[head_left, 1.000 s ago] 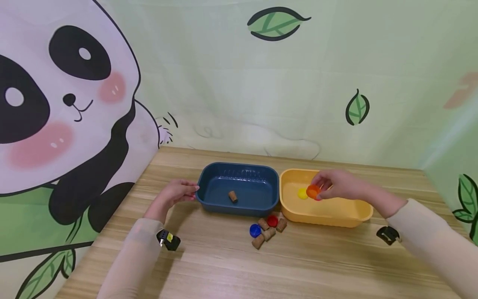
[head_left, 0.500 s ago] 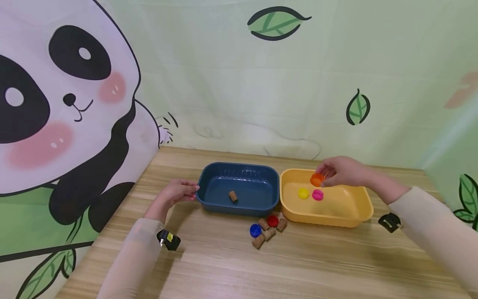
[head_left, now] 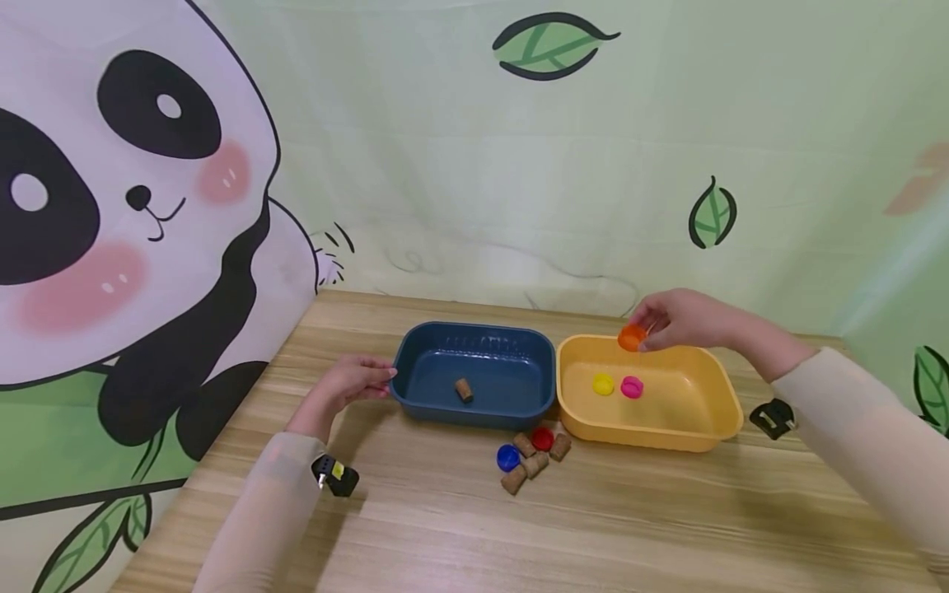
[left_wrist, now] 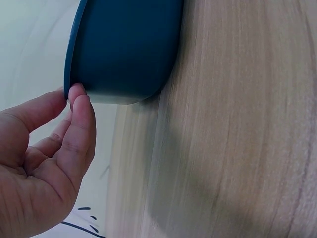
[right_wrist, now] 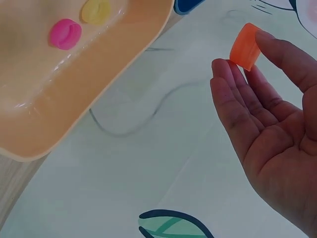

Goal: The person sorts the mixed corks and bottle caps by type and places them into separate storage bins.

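Observation:
My left hand (head_left: 357, 378) pinches the left rim of a dark blue tray (head_left: 474, 412); the left wrist view shows thumb and fingertips at that edge. Inside lies one cork (head_left: 463, 389). With thumb and fingertips my right hand (head_left: 685, 319) holds an orange bottle cap (right_wrist: 245, 47) above the back rim of the yellow tray (head_left: 645, 436). On that tray's floor rest a yellow cap (head_left: 603, 384) and a pink cap (head_left: 632, 387), side by side.
In front of the trays several corks (head_left: 535, 464) lie grouped with a blue cap (head_left: 507, 458) and a red cap (head_left: 542, 438). The two trays stand side by side on the wooden table (head_left: 445, 527). Behind them hangs a green printed cloth (head_left: 445, 165).
My right hand has lifted the orange cap up and back from low over the yellow tray, and the pink cap has come into sight. The left hand keeps its hold on the blue tray.

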`<state>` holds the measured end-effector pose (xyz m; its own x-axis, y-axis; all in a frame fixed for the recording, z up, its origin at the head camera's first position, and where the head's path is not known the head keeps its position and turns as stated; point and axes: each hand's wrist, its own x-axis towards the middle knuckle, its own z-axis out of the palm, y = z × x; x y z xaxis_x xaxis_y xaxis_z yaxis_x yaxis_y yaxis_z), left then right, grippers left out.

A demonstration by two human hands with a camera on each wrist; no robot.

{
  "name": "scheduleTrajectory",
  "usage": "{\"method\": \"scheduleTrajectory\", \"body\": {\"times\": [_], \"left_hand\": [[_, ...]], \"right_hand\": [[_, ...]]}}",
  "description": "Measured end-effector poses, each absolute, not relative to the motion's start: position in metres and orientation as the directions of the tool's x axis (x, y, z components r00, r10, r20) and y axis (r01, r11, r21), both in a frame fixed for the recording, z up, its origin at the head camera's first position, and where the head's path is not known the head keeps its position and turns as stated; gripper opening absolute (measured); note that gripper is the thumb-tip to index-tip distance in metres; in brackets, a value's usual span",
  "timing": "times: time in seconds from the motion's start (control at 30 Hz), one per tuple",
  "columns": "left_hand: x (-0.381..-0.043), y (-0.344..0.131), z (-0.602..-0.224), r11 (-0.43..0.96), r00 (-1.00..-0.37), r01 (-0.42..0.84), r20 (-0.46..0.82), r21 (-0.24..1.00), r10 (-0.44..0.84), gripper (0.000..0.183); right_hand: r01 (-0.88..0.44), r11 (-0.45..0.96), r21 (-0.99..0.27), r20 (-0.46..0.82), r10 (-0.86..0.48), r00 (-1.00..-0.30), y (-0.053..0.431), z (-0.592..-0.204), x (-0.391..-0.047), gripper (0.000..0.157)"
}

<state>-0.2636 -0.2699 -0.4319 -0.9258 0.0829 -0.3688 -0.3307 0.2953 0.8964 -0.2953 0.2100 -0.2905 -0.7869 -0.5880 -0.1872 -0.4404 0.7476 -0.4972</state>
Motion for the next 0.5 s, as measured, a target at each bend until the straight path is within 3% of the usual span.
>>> {"method": "scheduleTrajectory", "body": {"times": [0.5], "left_hand": [[-0.264, -0.271, -0.431, 0.291, -0.923, -0.34, -0.377, 0.894, 0.081, 0.042]], "right_hand": [[-0.398, 0.778, -0.486, -0.218, -0.549, -0.807, 0.221, -0.292, -0.309, 0.034]]}}
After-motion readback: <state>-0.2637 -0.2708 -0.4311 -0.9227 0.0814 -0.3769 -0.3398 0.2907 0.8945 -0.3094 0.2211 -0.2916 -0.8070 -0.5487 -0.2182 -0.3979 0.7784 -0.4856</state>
